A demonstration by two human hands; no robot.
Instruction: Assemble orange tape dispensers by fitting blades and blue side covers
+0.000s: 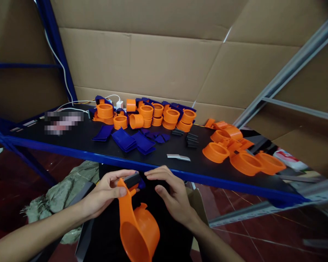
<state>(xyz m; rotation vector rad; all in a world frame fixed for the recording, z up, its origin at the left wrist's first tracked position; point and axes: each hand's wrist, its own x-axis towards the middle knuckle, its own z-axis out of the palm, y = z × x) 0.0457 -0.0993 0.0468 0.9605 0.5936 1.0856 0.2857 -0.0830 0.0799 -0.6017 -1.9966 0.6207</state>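
My left hand point(109, 193) grips the upper end of an orange plastic ring-shaped part point(138, 229), thumb on its near side. The wide ring hangs down over my lap. A black block-like piece point(132, 179) lies along the top of the part, and a bit of dark blue shows just beyond it. My right hand point(171, 193) is held apart from the part on the right, palm turned inward, fingers stretched out and thumb spread, with nothing in it.
Ahead is a black shelf point(79, 145) with a blue front edge. On it are orange rings point(171, 116) with blue pieces, flat blue sheets point(124, 140), small black strips point(191, 140), a thin white-and-grey strip or blade point(178, 157), and more orange parts point(246, 162) at right.
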